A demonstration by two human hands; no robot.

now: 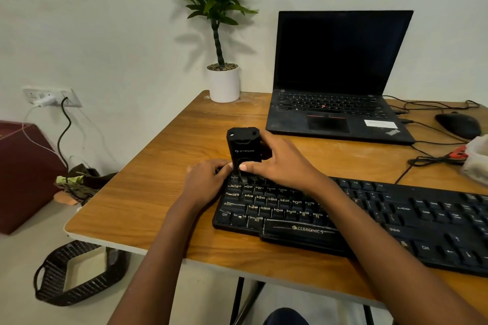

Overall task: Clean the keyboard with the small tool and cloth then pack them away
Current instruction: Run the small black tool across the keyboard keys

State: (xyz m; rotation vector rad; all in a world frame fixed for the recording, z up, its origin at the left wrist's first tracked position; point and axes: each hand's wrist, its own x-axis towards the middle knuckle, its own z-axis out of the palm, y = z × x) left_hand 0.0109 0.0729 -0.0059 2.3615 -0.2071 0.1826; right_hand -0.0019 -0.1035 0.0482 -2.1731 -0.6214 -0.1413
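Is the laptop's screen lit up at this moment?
No, the laptop stands open behind the keyboard, but its screen is wholly black, with nothing displayed.

My fingers (224,166) hide the tool's tip (241,175); right of them, the keyboard (396,214) and white cloth (478,155) are cropped.

One head-worn wide-angle view looks forward and down from above the near edge of the tabletop (148,192). It sits close over both forearms, facing the wall. The right hand (284,163) with its grip on the small tool (244,144) falls near frame centre, the tabletop stretching beyond the grip.
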